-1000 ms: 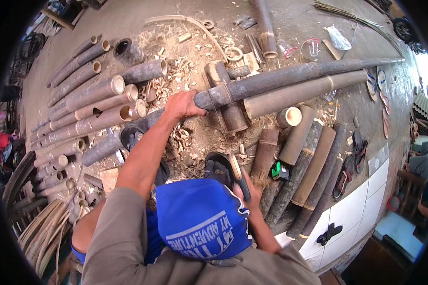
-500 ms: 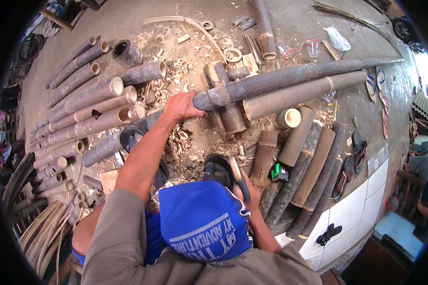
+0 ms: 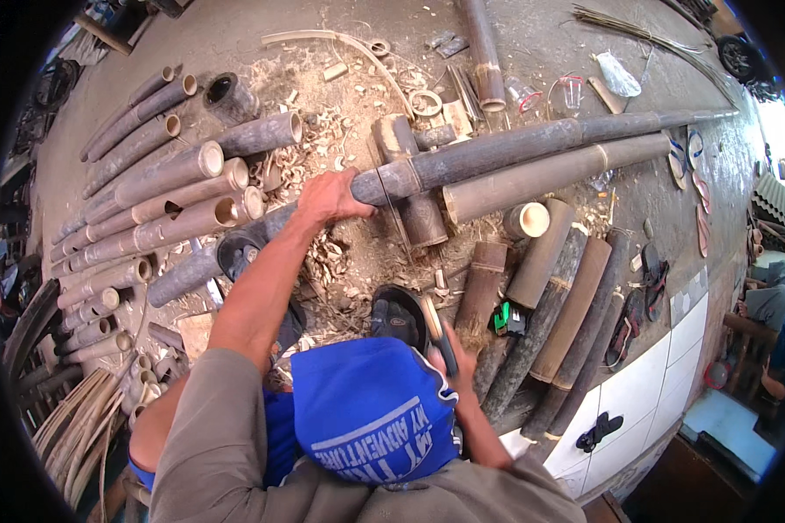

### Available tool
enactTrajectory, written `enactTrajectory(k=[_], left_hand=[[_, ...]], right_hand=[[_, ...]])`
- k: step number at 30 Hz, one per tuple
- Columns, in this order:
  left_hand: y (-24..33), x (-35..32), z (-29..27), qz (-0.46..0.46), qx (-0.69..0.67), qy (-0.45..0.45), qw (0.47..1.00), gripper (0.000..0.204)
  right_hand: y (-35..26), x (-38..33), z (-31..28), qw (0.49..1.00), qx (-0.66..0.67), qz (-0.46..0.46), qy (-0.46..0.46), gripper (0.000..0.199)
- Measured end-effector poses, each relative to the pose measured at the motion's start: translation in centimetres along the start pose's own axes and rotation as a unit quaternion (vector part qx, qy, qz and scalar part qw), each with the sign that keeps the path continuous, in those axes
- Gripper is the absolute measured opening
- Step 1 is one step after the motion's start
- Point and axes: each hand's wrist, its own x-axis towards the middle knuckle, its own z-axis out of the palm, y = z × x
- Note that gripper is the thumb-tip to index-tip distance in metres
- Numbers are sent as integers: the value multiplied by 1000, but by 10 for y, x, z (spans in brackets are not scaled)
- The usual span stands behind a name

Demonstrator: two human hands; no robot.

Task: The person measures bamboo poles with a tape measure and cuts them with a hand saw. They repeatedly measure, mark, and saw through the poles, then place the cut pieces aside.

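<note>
Left hand [image 3: 330, 197] lies at 12 o'clock from the picture's centre, arm stretched forward, palm down and fingers wrapped over the long dark pole [image 3: 497, 150]. The pole runs from about 9 o'clock, low left, up to 2 o'clock, far right. It rests across a short dark log [image 3: 410, 187] that stands crosswise beneath it, just right of the hand.

Right hand [image 3: 456, 362] sits near 5 o'clock, beside the blue cap [image 3: 371, 410], closed on a thin dark tool [image 3: 440, 336]. The kind of tool cannot be told; most of it is hidden by the cap and hand.

A second, paler pole [image 3: 549, 174] lies just below the long one, parallel and touching or nearly so. Cut tubes [image 3: 161, 205] are ranked at 9 to 10 o'clock, open ends facing the hand. More short sections [image 3: 545, 288] lie side by side at 3 to 4 o'clock. Shavings [image 3: 344, 257] cover the floor [image 3: 235, 39] between the hand and the cap. A dark sandal [image 3: 397, 315] lies just ahead of the cap. Another person [image 3: 772, 314] sits at the far right edge, well apart.
</note>
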Motion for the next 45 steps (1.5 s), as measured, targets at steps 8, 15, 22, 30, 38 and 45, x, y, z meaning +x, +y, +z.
enactTrajectory(k=[8, 15, 22, 30, 38, 45], left_hand=[[14, 2, 2, 17, -5, 10, 1000, 83], [-3, 2, 1, -6, -3, -25, 1000, 86], [8, 4, 2, 17, 2, 1, 1000, 87], [-1, 4, 7, 8, -7, -8, 1000, 91], [5, 6, 6, 26, -18, 5, 999, 91], [-2, -1, 2, 14, -15, 6, 1000, 89]], right_hand=[[-22, 156, 63, 998, 59, -8, 22, 53], [17, -10, 3, 999, -37, -13, -2, 60], [-4, 118, 53, 999, 33, -13, 13, 53], [15, -24, -2, 999, -23, 35, -10, 59], [-13, 156, 66, 998, 46, -15, 26, 52], [9, -5, 8, 1000, -6, -3, 8, 63]])
